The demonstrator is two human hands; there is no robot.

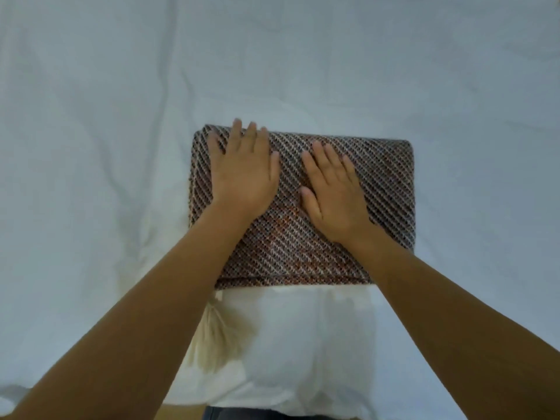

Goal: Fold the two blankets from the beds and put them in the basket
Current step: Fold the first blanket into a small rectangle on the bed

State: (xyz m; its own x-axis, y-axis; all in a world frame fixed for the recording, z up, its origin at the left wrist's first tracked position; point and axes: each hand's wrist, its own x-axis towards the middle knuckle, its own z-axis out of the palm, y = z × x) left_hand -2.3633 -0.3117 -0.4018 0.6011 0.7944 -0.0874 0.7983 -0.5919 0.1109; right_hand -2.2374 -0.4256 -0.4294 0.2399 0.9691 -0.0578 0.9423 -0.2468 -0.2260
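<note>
The white bed [91,116] fills almost the whole view, and its sheet is creased on every side of the fingers. On it, directly under both palms, the folded blanket [385,189] is laid as a thick rectangle. It is woven in diagonal stripes of brown, grey and cream, with an orange-red patch just behind the right thumb. Several layers are seen at its near edge, and its far edge is rounded by the fold.

The left hand [242,177] is laid flat toward the far left corner, so that its fingers [236,131] reach the far edge. The right hand [336,198] is laid flat beside it, nearer the middle, and its fingers [321,156] stop short of that edge. All the fingers are stretched out and released; nothing is grasped.

It is judged that the hands are placed so to press the layers down and smooth the bundle, so that it is compact for lifting. A cream tassel [218,338] is seen well behind the left fingers, beside the forearm. The basket is not seen.
</note>
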